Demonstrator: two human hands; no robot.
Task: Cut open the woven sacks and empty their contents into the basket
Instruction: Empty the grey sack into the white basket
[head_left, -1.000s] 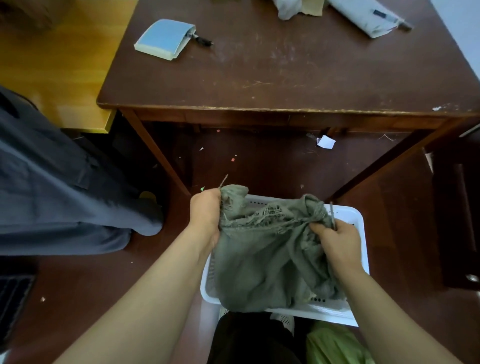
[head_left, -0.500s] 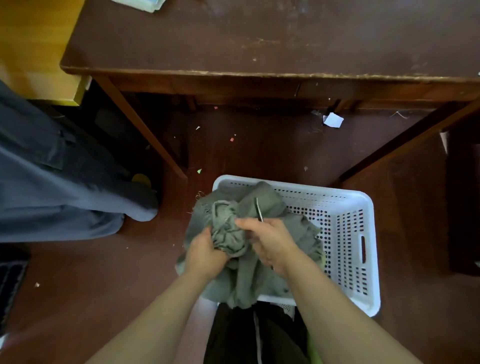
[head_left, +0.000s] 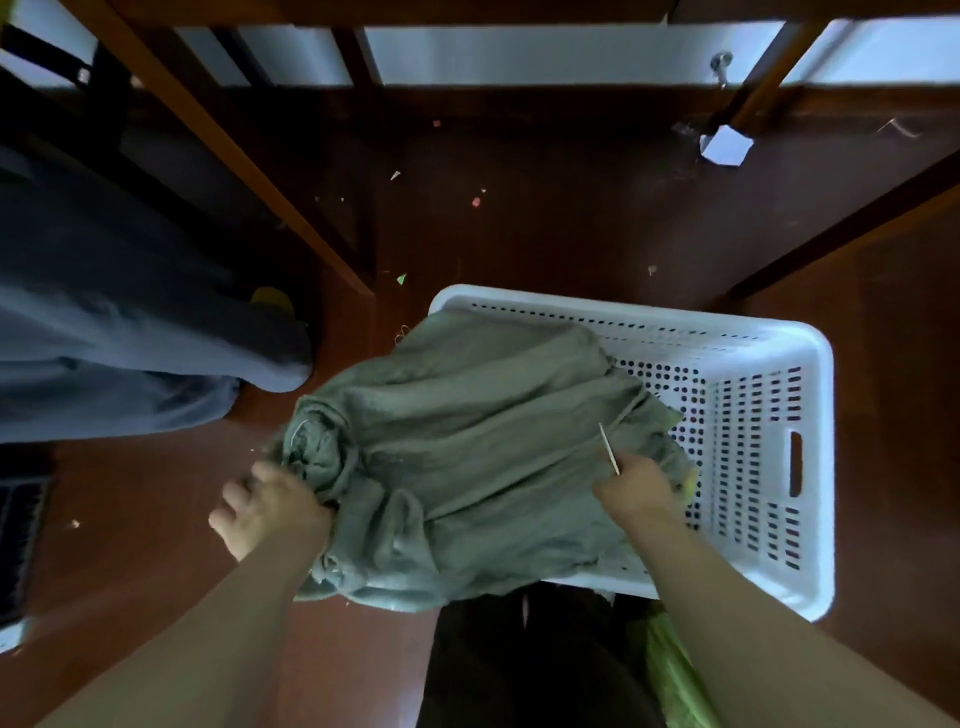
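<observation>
While your left hand (head_left: 270, 506) clenches the rolled-up end of the sack (head_left: 467, 441) at its 8 o'clock corner, your right hand (head_left: 636, 488) at 4 o'clock is closed round a thin blade (head_left: 608, 449). The blade's tip points toward 11 o'clock and lies against the cloth. Whether those fingers also pinch fabric can't be told from here.

The sack sprawls over the near-left part of the white basket (head_left: 810, 364), and its bunched end hangs past the rim at 9 o'clock, over the floor. That's your first risk: if the opening is on that side, the contents will likely land on the floor instead of in the basket. The bare blade is the second, because tugging cloth with that same hand could snag it or make it slip. Another person's trouser leg (head_left: 130, 338) stands near at 10 o'clock, so keep the tip turned away.
</observation>
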